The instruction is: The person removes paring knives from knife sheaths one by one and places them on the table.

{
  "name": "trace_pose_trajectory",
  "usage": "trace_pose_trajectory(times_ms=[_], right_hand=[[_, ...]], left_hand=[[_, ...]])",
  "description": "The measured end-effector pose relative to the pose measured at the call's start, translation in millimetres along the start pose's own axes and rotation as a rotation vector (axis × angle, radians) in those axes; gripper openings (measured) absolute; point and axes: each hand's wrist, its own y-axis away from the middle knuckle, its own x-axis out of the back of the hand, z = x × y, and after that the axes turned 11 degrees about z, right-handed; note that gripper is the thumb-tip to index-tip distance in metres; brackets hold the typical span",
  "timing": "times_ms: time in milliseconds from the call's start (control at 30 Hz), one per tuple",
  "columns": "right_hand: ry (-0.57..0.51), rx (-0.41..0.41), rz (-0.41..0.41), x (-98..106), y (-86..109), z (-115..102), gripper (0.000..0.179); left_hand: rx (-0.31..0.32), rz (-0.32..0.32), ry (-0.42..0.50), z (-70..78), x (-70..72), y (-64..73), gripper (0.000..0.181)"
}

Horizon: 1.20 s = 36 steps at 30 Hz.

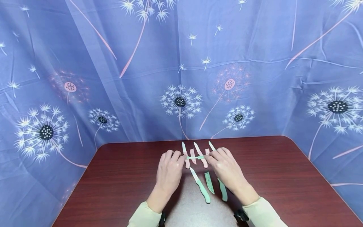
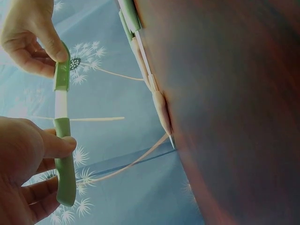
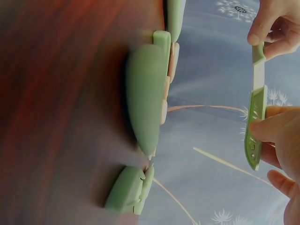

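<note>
My left hand (image 1: 170, 167) pinches the green handle (image 2: 64, 168) of a small white-bladed knife. My right hand (image 1: 227, 167) pinches a green slotted knife sheath (image 3: 255, 126) between thumb and fingers. The blade's tip end is inside the sheath, and a short stretch of bare white blade (image 2: 61, 104) shows between handle and sheath. Knife and sheath are level, held above the table. Beneath them lie pink-handled knives (image 1: 204, 162) and pink sheaths (image 1: 193, 156). My right hand covers part of another knife (image 1: 211, 145).
On the near side of the dark red wooden table (image 1: 127, 183) lie a green-handled knife (image 1: 203, 191), a green sheath (image 1: 209, 183) and another green handle (image 1: 223, 190), partly behind my right hand. A blue dandelion-print cloth (image 1: 141, 101) hangs behind and beside the table.
</note>
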Motion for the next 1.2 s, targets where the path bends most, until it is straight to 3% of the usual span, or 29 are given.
trace_pose_trajectory(times_ms=[433, 767, 1200], right_hand=[[0.004, -0.006, 0.019, 0.9, 1.4, 3.2, 0.024], [0.003, -0.007, 0.011, 1.2, 3.1, 8.1, 0.035], [0.007, -0.036, -0.001, 3.1, 3.8, 10.5, 0.031]], left_hand=[[0.013, -0.019, -0.026, -3.0, 3.2, 0.0, 0.024], [0.013, 0.010, -0.031, -6.6, 1.9, 0.4, 0.023], [0.036, 0.039, -0.021, -12.3, 2.7, -0.5, 0.023]])
